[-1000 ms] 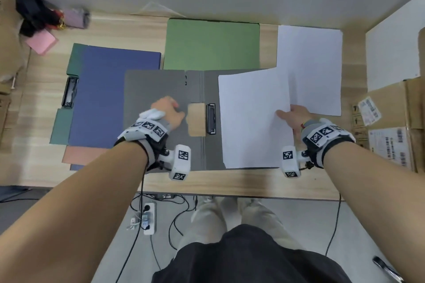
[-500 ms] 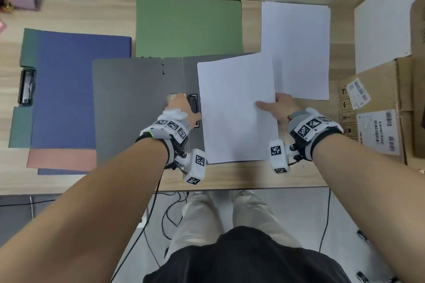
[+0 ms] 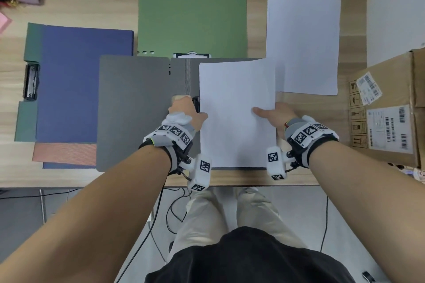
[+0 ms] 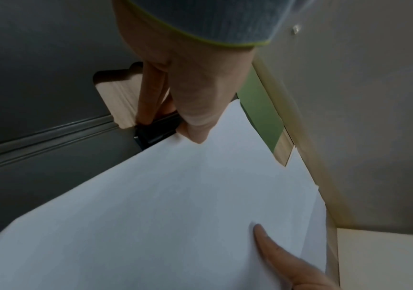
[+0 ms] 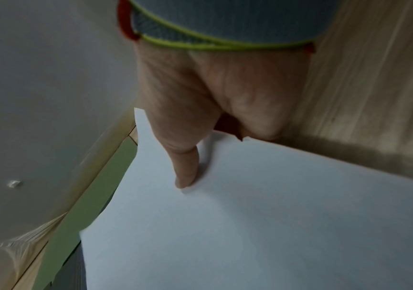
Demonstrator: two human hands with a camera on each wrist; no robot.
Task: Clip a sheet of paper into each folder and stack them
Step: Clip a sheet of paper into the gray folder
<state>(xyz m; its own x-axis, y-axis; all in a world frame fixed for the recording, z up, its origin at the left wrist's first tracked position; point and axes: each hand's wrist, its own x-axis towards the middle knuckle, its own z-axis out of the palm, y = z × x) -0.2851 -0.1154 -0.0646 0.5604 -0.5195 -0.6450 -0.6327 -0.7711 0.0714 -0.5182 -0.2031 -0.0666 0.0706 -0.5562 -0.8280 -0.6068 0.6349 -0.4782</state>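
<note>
A: Since the earlier frame, the sheet of paper [image 3: 236, 112] has been slid leftward across the right half of the open grey folder [image 3: 135, 110], so that its left edge now meets the black clip [image 3: 196, 103] by the spine.

B: How is the sheet held?

A: It is pinched at its right edge by the right hand [image 3: 279, 114], thumb on top and fingers underneath. The far right corner is seen slightly lifted; the rest lies flat on the folder.

B: And the clip?

A: It is gripped by the left hand [image 3: 186, 110]: in the left wrist view the fingers are curled over its lever and the thumb is set at the paper's edge. Whether the clip is raised or already pressed down cannot be told.

B: Which relation governs the next move?

A: The sheet's long axis runs parallel to the spine, and the clip lies directly left of the sheet, at mid-length of that edge. The left hand is much the nearer to it. The edge is judged to need tucking beneath the clip before it is closed.

B: What surrounds this?

A: A closed green folder [image 3: 192, 22] lies just behind, a blue folder [image 3: 85, 82] on a stack to the left, and spare paper [image 3: 303, 41] to the right, all on the wooden tabletop [image 3: 76, 9].
</note>
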